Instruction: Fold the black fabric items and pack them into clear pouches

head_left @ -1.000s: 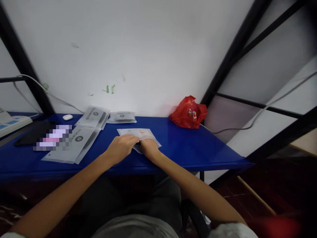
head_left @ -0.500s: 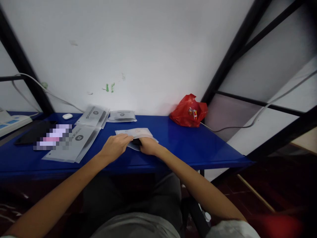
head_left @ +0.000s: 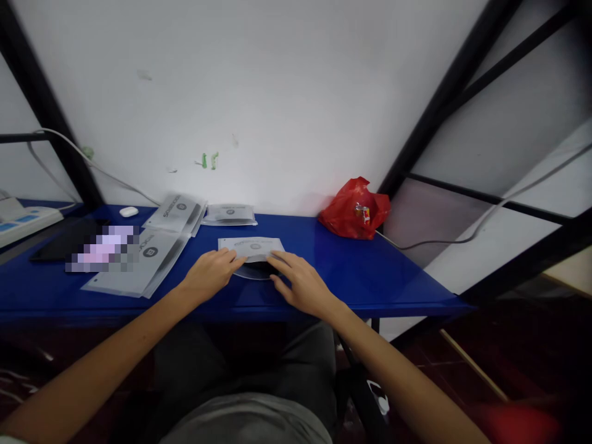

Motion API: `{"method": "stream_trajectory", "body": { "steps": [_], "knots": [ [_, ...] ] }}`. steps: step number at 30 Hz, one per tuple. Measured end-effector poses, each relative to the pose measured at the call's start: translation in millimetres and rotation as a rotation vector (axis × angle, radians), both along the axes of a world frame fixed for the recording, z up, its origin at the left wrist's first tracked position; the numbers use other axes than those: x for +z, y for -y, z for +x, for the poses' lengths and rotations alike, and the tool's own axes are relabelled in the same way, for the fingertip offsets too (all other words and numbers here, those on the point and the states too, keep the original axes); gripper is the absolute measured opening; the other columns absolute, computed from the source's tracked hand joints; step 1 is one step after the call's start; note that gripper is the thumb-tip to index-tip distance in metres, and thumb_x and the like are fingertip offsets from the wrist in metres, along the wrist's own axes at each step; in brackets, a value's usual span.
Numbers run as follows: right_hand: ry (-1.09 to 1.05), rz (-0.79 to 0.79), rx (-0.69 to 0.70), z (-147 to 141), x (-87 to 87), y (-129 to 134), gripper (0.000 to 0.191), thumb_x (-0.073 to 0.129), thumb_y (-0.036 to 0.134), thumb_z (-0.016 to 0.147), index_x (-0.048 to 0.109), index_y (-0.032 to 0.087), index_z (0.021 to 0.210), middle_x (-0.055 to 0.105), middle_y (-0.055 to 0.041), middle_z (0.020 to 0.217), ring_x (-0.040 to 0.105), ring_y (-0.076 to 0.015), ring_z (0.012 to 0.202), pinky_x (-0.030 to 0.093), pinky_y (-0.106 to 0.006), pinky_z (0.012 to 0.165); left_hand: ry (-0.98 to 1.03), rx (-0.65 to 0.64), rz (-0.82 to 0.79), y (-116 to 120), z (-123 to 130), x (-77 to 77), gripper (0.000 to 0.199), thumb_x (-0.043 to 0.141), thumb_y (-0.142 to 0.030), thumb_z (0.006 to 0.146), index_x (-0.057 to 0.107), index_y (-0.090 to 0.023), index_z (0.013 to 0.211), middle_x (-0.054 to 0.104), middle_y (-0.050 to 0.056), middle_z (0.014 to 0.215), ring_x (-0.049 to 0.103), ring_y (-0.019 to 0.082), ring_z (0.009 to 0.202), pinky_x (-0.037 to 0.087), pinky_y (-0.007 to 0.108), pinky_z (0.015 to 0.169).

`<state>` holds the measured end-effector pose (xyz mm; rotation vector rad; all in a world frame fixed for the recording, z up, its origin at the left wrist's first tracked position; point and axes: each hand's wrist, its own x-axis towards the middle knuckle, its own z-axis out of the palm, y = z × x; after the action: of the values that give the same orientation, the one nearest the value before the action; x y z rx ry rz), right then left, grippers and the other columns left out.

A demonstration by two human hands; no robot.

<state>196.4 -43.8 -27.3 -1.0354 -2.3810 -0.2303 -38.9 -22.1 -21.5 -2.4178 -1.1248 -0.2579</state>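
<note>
A frosted plastic zip pouch [head_left: 250, 245] with grey printing lies on the blue table in front of me. Its near side gapes, and a black item [head_left: 259, 266] shows inside; its kind cannot be made out. At the pouch's left edge, my left hand [head_left: 211, 271] grips the plastic between thumb and fingers. My right hand [head_left: 303, 285] is at the right side of the opening, fingers stretched and thumb apart, fingertips touching the upper layer's edge.
More frosted pouches [head_left: 124, 265] lie to the left, overlapping, beside a blurred-out phone and a dark tablet-like slab [head_left: 50, 245]. Another pouch [head_left: 230, 214] sits near the wall. A white earbud case [head_left: 128, 211], a power strip [head_left: 28, 223] and a red plastic bag [head_left: 345, 213] are also on the table [head_left: 370, 277].
My right hand has come out of the pouch's opening and moved right, its fingers now spread at the edge. My left hand stays at the left side.
</note>
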Motion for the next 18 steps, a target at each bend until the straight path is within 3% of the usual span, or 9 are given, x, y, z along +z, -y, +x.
{"method": "stream_trajectory", "body": {
  "steps": [6, 10, 14, 18],
  "knots": [
    [0.107, -0.155, -0.001, 16, -20.0, -7, 0.044, 0.05, 0.034, 0.09, 0.052, 0.016, 0.13, 0.046, -0.0166, 0.139, 0.043, -0.0273, 0.129, 0.039, -0.046, 0.105, -0.004, -0.035, -0.123, 8, -9, -13.0, 0.034, 0.046, -0.012, 0.089, 0.057, -0.02, 0.119, 0.062, 0.007, 0.1, 0.058, 0.018, 0.09, 0.045, 0.027, 0.073],
    [0.088, -0.236, 0.018, 19, -18.1, -2, 0.043, 0.051, 0.037, 0.089, 0.054, 0.019, 0.128, 0.041, -0.0147, 0.143, 0.04, -0.0269, 0.132, 0.036, -0.047, 0.107, 0.078, -0.088, -0.21, 8, -16, -17.2, 0.03, 0.042, -0.023, 0.093, 0.059, -0.019, 0.118, 0.062, 0.006, 0.097, 0.059, 0.017, 0.086, 0.048, 0.029, 0.073],
    [0.063, -0.255, 0.035, 20, -16.8, 1, 0.039, 0.053, 0.038, 0.088, 0.059, 0.023, 0.123, 0.038, -0.0123, 0.145, 0.038, -0.0286, 0.133, 0.034, -0.051, 0.107, 0.079, -0.077, -0.271, 7, -17, -14.6, 0.03, 0.042, -0.021, 0.093, 0.061, -0.019, 0.117, 0.062, 0.006, 0.093, 0.06, 0.018, 0.085, 0.048, 0.028, 0.071],
    [0.071, -0.253, 0.017, 18, -17.9, 0, 0.04, 0.053, 0.038, 0.088, 0.06, 0.019, 0.122, 0.041, -0.0144, 0.143, 0.039, -0.028, 0.132, 0.035, -0.049, 0.107, 0.082, -0.077, -0.275, 5, -17, -14.3, 0.031, 0.041, -0.02, 0.093, 0.06, -0.02, 0.118, 0.062, 0.005, 0.091, 0.06, 0.017, 0.084, 0.047, 0.026, 0.069]
  ]
}}
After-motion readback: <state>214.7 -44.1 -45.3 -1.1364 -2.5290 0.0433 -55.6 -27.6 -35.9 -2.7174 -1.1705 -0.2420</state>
